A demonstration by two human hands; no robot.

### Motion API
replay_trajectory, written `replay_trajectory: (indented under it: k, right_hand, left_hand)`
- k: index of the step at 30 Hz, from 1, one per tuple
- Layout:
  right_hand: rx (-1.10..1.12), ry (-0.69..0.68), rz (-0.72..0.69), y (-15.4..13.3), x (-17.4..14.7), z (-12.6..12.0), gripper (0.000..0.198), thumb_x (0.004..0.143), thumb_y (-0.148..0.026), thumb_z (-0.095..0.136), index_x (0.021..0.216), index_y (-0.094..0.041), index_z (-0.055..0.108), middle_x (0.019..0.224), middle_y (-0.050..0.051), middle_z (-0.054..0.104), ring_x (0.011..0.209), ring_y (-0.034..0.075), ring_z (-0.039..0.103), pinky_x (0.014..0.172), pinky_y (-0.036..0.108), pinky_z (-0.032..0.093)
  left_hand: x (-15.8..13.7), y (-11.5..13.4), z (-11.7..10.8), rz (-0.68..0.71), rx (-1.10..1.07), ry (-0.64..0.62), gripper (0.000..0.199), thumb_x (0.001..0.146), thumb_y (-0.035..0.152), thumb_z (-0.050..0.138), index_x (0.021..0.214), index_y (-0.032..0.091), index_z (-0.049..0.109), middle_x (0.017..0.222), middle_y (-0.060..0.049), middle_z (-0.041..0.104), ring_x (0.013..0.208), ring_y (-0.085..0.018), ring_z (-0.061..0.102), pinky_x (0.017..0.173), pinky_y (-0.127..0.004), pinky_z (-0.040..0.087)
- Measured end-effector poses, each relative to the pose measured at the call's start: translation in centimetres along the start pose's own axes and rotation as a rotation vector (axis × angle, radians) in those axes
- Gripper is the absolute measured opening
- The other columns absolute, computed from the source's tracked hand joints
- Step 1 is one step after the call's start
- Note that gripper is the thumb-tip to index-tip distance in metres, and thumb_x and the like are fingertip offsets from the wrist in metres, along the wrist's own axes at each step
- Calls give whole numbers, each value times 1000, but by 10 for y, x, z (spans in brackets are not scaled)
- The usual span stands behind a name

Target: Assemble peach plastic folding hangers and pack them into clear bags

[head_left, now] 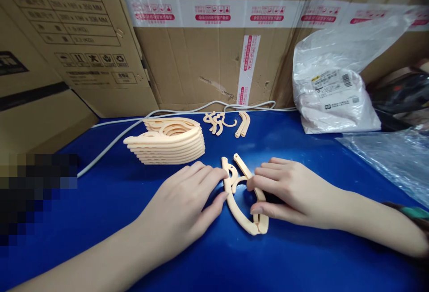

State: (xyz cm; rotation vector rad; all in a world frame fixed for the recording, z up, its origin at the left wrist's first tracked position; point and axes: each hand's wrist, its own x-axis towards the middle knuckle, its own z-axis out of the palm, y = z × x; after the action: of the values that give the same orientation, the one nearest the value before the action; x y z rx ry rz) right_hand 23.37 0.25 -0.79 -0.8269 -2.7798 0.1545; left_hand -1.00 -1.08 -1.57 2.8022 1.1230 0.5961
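A glossy blue tabletop (318,260) spreads across six o'clock, with a soft sheen toward three. At twelve stands a brown cardboard carton (197,55), banded by white-and-red printed sealing tape (182,13); at ten, another carton (97,93) bears Chinese text and handling symbols.

Along the far edge of the surface (214,265) we list, left to right: loose hooks (218,125), two arms (244,124), bag (331,108). Left, nearer: hanger stack (167,150). Before the arms: single hanger (234,208). Behind: carton (194,55).

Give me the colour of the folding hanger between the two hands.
The folding hanger is pale peach; it shows best in the head view.
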Motion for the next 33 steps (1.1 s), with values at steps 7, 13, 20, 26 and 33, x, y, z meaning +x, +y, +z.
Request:
replay_trajectory:
  k: [7, 13, 20, 26, 33]
  right_hand:
    - [48, -34, 19, -3, 0, 0, 37, 93, -52, 49, 93, -17, 61, 79, 2, 60, 70, 16, 51, 69, 30, 33]
    - [83, -71, -8, -7, -1, 0, 39, 90, -53, 53, 98, -16, 61, 85, 5, 62, 76, 18, 52, 71, 31, 34]
    - [45, -105, -96, -11, -2, -1, 9, 90, -19, 50, 94, -17, 58, 88, 4, 62, 77, 17, 48, 73, 31, 35]
    - [-58, -79, -141, -14, -1, 6, 25, 98, -20, 39, 102, -15, 62, 94, 6, 66, 80, 19, 51, 74, 33, 37]
    - [-61, 38, -83, -13, 0, 3, 21, 97, -26, 45, 103, -15, 62, 89, 5, 67, 76, 18, 55, 70, 31, 39]
  left_hand:
    - [-2, 0, 0, 2, -76, -34, 25, 98, 33, 47, 118, 20, 55, 111, -4, 63, 99, -22, 56, 85, -38, 46]
    - [-1, 1, -1, 37, -88, -59, 31, 100, 35, 43, 127, 26, 55, 120, -5, 60, 104, -22, 55, 86, -37, 46]
    - [-2, 1, 0, 46, -95, -66, 29, 99, 31, 44, 124, 26, 57, 121, -5, 60, 104, -22, 54, 87, -37, 45]
    - [0, 0, 2, 54, -119, -51, 27, 97, 19, 47, 120, 24, 59, 119, -3, 62, 101, -21, 55, 86, -37, 45]
    - [2, -6, 3, 42, -162, 0, 22, 94, 14, 50, 108, 23, 65, 113, -1, 67, 99, -18, 57, 86, -34, 46]
